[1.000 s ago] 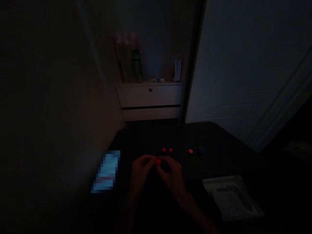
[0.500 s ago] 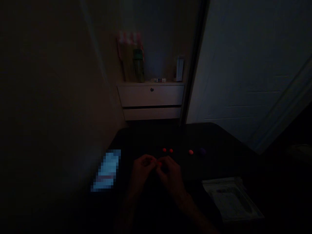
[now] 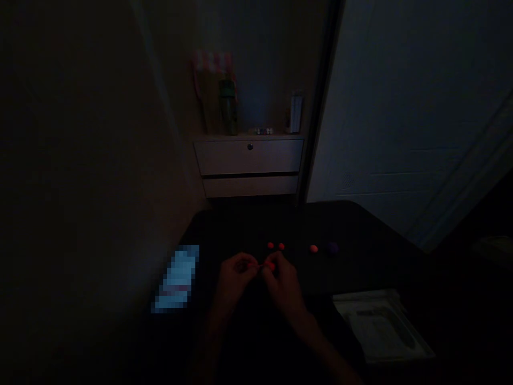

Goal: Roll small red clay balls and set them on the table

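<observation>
Over the near part of the dark table, my left hand (image 3: 235,274) and my right hand (image 3: 285,280) are close together, fingers pinched. A lump of red modelling clay (image 3: 271,266) shows between the fingertips of my right hand. My left fingertips close on a smaller red bit (image 3: 251,264), mostly hidden. Between the two runs a short, thin strand. Just beyond my hands lie two small red balls (image 3: 281,246), side by side. Farther right are a pinkish-orange ball (image 3: 313,249) and a larger dark purple ball (image 3: 332,248). The room is very dim.
A glowing, pixelated screen (image 3: 176,280) lies at the table's left. Past the table (image 3: 360,224) stands a drawer cabinet (image 3: 248,158) bearing a green-lidded bottle (image 3: 227,107). A pale tray-like object (image 3: 380,326) sits below the table's right front edge. Walls flank both sides.
My fingertips have drawn slightly apart, with a thin strand now showing between them. More of the red lump shows at my right fingers. The balls on the table stay put.
</observation>
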`<control>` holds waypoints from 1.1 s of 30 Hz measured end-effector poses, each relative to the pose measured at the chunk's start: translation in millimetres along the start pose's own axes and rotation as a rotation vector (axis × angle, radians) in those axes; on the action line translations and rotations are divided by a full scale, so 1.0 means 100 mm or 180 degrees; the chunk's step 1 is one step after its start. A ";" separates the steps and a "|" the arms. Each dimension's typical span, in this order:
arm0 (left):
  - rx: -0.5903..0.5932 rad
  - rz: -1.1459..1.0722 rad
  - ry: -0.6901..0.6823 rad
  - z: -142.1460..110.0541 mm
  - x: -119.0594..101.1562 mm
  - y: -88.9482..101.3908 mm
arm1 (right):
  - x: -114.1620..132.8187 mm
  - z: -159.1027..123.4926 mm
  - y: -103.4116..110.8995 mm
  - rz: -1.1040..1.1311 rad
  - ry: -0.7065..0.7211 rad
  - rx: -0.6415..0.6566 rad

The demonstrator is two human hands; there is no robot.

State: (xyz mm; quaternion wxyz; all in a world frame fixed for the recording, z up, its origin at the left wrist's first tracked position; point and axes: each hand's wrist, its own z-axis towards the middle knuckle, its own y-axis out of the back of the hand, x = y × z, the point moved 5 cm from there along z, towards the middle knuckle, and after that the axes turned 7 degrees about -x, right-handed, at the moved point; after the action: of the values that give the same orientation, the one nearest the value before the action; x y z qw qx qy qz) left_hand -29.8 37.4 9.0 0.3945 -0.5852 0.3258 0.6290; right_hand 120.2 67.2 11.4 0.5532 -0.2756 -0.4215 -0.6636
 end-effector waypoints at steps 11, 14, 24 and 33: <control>-0.0012 -0.0256 -0.0098 -0.01 0.05 -0.01 | 0.02 0.02 0.03 0.0560 -0.0022 -0.0130; -0.0018 -0.0265 -0.0074 -0.01 0.05 -0.01 | 0.01 0.02 0.03 0.0597 -0.0080 -0.0105; -0.0052 -0.0281 -0.0096 0.00 0.05 -0.01 | -0.05 0.05 0.06 0.0654 -0.0382 -0.0180; -0.0198 -0.0369 -0.0108 0.01 0.03 0.01 | -0.12 0.02 0.02 0.0897 -0.0348 -0.0190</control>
State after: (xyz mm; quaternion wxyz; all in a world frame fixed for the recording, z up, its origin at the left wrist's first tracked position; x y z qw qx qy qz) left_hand -31.3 38.4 6.2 0.4174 -0.6043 0.2650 0.6248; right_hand 124.8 75.1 2.6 0.6086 -0.3840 -0.3882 -0.5757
